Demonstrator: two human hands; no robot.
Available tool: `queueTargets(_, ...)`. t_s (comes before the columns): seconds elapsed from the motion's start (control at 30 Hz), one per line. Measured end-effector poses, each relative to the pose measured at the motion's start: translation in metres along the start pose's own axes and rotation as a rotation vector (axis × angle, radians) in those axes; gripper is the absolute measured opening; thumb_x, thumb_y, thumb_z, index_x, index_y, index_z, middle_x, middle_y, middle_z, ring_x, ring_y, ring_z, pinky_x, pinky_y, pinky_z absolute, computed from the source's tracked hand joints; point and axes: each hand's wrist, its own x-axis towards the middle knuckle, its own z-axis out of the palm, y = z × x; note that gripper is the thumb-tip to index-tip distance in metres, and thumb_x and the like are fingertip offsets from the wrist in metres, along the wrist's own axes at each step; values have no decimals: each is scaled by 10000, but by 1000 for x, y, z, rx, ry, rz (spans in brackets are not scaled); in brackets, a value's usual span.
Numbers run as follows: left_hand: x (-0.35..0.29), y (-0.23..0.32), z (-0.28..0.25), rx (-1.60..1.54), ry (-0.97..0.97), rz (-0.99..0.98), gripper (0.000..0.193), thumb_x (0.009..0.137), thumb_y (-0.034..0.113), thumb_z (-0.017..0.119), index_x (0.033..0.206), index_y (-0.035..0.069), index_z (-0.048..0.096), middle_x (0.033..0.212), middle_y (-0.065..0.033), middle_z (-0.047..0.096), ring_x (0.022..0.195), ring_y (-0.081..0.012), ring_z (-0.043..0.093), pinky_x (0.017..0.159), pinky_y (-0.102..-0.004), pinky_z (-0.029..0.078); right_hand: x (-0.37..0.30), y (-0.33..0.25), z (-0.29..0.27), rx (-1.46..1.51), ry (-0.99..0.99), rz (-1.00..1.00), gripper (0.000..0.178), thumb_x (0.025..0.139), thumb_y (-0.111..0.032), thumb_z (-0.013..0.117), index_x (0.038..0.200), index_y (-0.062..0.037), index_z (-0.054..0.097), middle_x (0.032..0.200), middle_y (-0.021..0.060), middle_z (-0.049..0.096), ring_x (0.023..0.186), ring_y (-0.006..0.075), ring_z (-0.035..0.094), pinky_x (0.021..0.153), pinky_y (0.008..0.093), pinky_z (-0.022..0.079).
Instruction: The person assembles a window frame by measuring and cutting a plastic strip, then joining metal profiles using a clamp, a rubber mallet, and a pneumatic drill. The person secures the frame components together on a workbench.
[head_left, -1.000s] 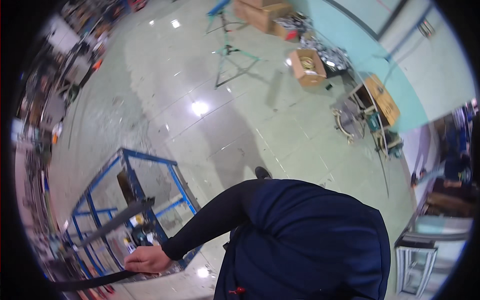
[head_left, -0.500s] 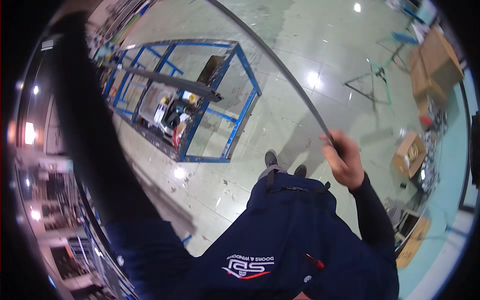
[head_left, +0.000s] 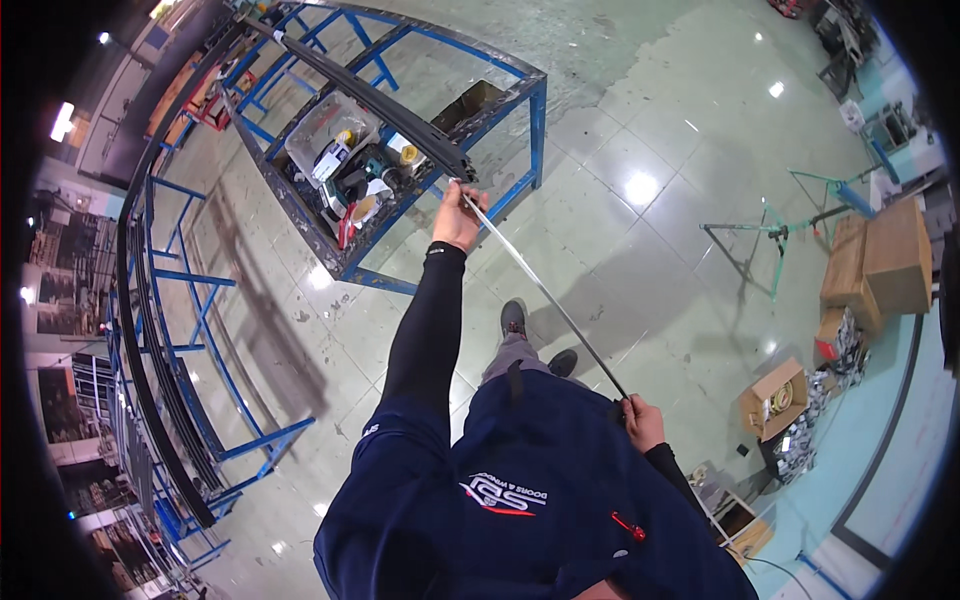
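Note:
A long thin strip (head_left: 540, 285) slants between my hands, shiny and pale in its upper part and dark toward its lower end. The fingers of my left hand (head_left: 458, 218) are closed on its upper end, right beside the ends of the dark long profiles (head_left: 400, 118). Those profiles lie across a blue metal frame table (head_left: 540, 120). Lower and to the right, close to my body, my right hand (head_left: 643, 422) grips the strip's other end. Whether the strip continues past my left fingers cannot be made out.
A clear plastic bin (head_left: 325, 125) and a dark green power tool (head_left: 378, 165) sit within the table frame. Blue racks (head_left: 215, 280) carrying long dark profiles stand at left. Cardboard boxes (head_left: 895, 255) and a green stand (head_left: 778, 240) are at right.
My left arm has swung in from the far left, bringing the hand to the profile ends. My right hand has dropped toward my body with the strip. The view has shifted.

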Motion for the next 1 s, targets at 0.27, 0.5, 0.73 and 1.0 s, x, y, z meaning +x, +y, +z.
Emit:
queueTargets(0.27,47,-12,-20,-91,38,-113,155,1039,288,487,1051,170,587,829,-1,556,775,-155,571,810,-432,544,30,-25,-3,-160,63,104,211,987,-282,539,951,-88,613,709,188,621,700,413,624,614,470,479)
queueTargets(0.5,55,-10,-4,-77,48,-164,249,1029,352,508,997,111,566,853,-15,574,807,-188,588,844,-425,539,45,-30,-1,-128,166,52,189,967,-257,572,965,-74,620,715,194,621,704,412,625,613,466,479)
queueTargets(0.73,-18,-55,12,316,145,-245,523,1002,593,391,1063,95,539,945,-81,638,868,-241,648,800,-424,529,140,-95,12,-44,73,-80,209,972,-263,560,977,-64,624,758,220,626,736,431,618,622,483,472)
queueTargets(1.0,-29,-97,45,408,268,-305,445,1037,521,342,976,95,456,744,-82,583,610,-224,631,571,-376,526,254,-184,11,9,-122,-207,481,899,-380,658,1215,-25,586,818,222,667,760,405,652,672,444,505)
